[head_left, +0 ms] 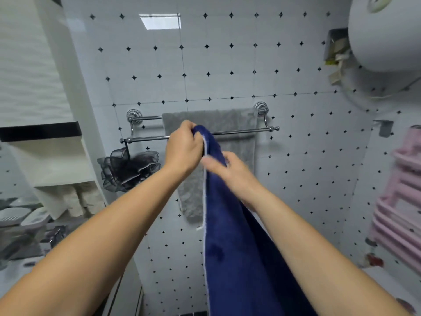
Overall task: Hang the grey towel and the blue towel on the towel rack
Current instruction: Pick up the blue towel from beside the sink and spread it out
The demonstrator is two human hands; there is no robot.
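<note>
No readable text, no labels, no brand marks, no numbers, nothing legible on anything near the fingers or elsewhere in the room

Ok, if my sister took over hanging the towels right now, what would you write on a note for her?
Left hand: gripping the top end of the blue towel, level with the front bar.
Right hand: on the blue towel just below, blurred.
Grey towel: already draped over the back bar of the towel rack.
Done: grey towel hung.
Left: put the blue towel over the front bar, which is bare apart from a black bath pouf hanging at its left end.
</note>
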